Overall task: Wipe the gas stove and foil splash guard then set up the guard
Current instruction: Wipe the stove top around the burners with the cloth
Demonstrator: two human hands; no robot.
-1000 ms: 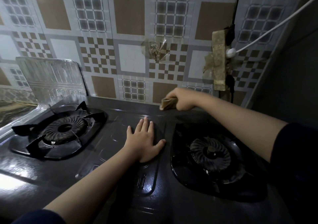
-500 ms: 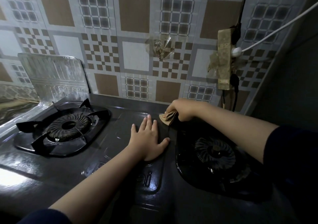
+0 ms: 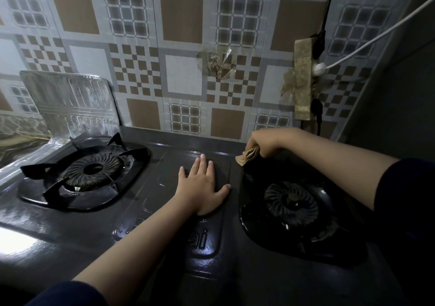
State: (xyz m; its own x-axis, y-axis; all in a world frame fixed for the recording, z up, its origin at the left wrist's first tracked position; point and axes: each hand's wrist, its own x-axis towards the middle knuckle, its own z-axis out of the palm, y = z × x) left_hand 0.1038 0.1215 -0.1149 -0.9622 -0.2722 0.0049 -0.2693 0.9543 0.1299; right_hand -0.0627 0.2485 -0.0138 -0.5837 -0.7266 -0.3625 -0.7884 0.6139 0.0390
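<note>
- The left hand lies flat, palm down, on the raised middle panel of the glossy black two-burner gas stove, its fingers straight and slightly spread, thumb out toward the right burner; it holds nothing.
- The right hand is curled round a small folded tan cloth, which sticks out below the fist and meets the stove top near the back edge of the right burner's recess.
- The left burner carries a black pronged pan support; the right burner sits bare in its dark round recess, in deep shadow, so its details are hard to make out.
- The embossed silver foil splash guard stands at the far left, one panel upright against the tiled wall behind the left burner, another part running along the stove's left side.
- On the brown-and-grey patterned wall tiles hang a taped clear hook and a tape-covered power strip with a white cable and a black cable.
- Dark sleeves cover both upper arms.
</note>
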